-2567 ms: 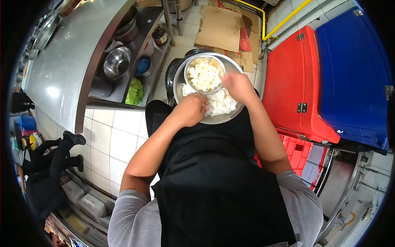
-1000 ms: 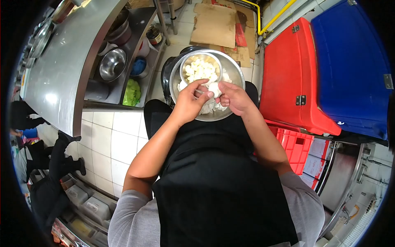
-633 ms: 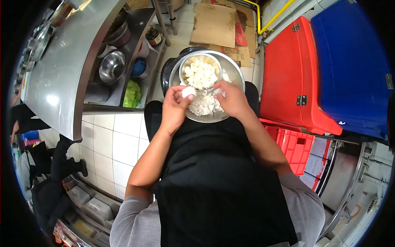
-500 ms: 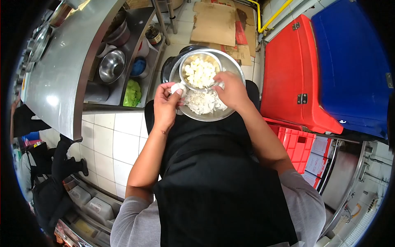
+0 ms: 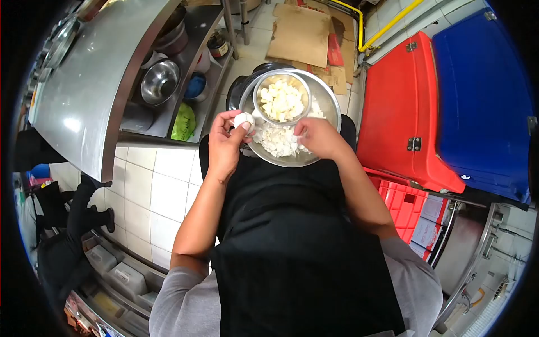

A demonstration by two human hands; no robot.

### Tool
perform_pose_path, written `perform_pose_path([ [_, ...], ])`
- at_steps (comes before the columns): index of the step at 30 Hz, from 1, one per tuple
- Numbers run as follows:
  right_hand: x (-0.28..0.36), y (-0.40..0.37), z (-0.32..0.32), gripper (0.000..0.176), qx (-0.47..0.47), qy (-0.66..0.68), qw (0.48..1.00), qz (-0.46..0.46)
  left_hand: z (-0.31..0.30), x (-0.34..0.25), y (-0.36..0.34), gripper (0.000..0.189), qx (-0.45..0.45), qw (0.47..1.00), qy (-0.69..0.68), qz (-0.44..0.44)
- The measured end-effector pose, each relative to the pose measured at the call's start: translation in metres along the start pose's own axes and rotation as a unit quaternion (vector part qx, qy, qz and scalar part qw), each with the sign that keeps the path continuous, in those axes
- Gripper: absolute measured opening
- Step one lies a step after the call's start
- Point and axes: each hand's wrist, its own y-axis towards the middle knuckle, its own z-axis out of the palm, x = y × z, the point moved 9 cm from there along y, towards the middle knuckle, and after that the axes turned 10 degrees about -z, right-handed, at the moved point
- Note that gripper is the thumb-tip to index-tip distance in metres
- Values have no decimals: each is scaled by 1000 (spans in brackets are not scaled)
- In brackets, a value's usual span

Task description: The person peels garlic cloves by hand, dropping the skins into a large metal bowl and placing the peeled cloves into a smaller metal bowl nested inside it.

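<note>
A large steel bowl (image 5: pixel 330 112) of white peelings (image 5: pixel 275 143) carried a small bowl (image 5: pixel 282 73) of pale peeled pieces (image 5: pixel 282 101) at its far edge. The left hand (image 5: pixel 224 143), lifted out of the heap moments earlier, pinched a white piece (image 5: pixel 243 119) at the large bowl's left rim. The right hand (image 5: pixel 317 137) curled into the peelings, its grip unclear.

One small, rounded white piece (image 5: pixel 244 119), probably a garlic clove, is pinched in the fingertips of the left hand (image 5: pixel 224 145), just over the near-left rim of the large steel bowl (image 5: pixel 331 106). That bowl holds loose white peelings (image 5: pixel 276 143). A small steel bowl (image 5: pixel 254 98) of pale yellowish cloves (image 5: pixel 282 101) sits inside it at the far side.
</note>
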Motion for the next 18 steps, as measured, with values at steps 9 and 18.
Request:
perform_pose_path([
  [9, 4, 44, -11, 22, -116, -139, 983, 44, 27, 2, 7, 37, 43, 999, -25, -10],
  [18, -4, 55, 3, 10, -14, -38, 999, 24, -3, 6, -4, 31, 5, 999, -40, -25],
])
